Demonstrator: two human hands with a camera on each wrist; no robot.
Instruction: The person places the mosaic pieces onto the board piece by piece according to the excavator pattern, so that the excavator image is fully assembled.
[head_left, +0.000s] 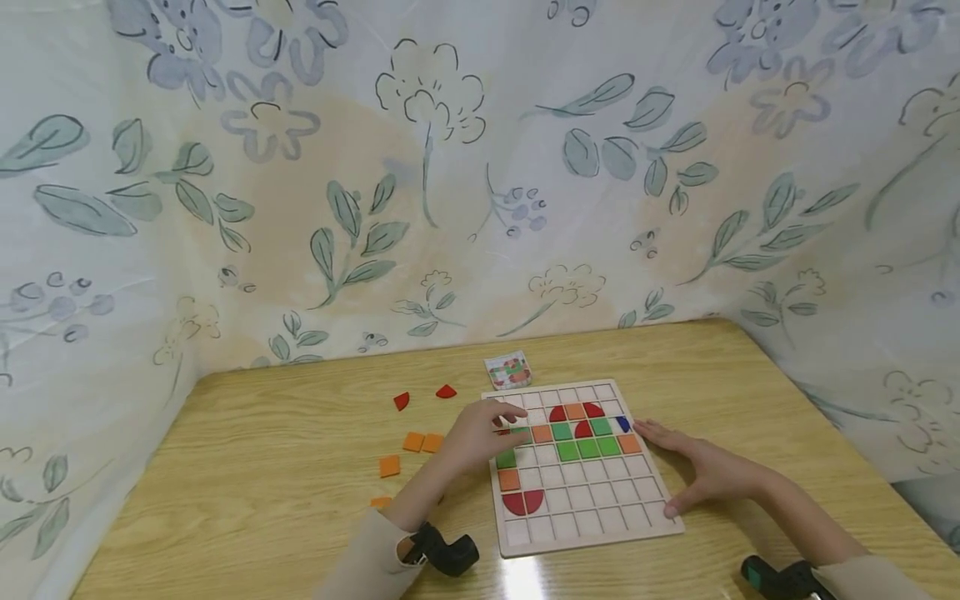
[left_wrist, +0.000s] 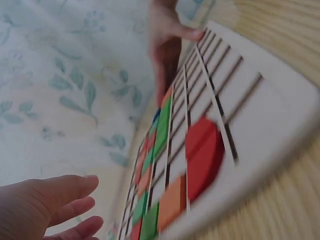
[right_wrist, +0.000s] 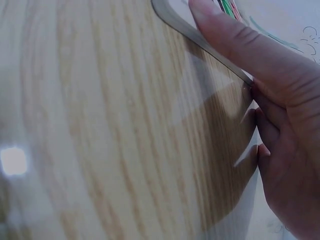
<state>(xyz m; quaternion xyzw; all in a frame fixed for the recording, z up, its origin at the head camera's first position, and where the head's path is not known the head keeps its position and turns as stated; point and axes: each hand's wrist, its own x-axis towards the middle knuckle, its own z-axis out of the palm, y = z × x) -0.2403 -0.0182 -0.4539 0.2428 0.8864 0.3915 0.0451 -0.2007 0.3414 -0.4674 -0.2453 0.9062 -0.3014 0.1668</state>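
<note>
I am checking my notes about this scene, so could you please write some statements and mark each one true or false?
1. The right hand touches the board. True.
2. The card lies on the board. False: the card lies on the table, beyond the board's far edge.
3. Two red pieces lie on the table, off the board. True.
4. The left hand grips the blue piece. False: the blue piece lies on the board.

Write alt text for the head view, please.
A person's left hand is over the left side of a gridded board partly filled with coloured pieces; the right hand touches its right edge. Loose orange and red pieces lie beside it.
</note>
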